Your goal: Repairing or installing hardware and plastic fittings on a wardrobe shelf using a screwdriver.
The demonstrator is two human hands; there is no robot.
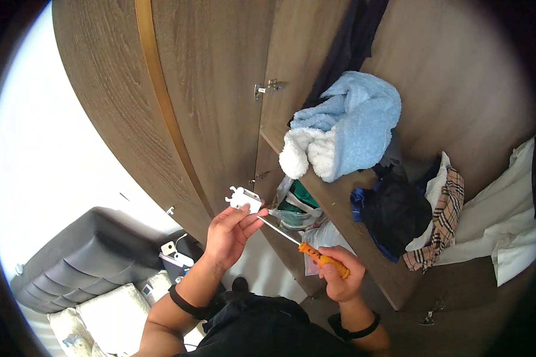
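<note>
Maybe the screwdriver [311, 250], clamped in my right hand [344, 278], pricks my left hand [227, 237] — too near, pinching the white bracket [248, 200].

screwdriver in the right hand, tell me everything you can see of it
The screwdriver has a yellow-orange handle, plastic by its look, with dark marks near the front, and a slim, straight, silvery shaft that looks like metal. The right hand grips the handle's rear part. The tool slants up and left in the picture, its tip close to the left hand's fingers and the white fitting they hold. Tip shape and contact there can't be made out.
</note>
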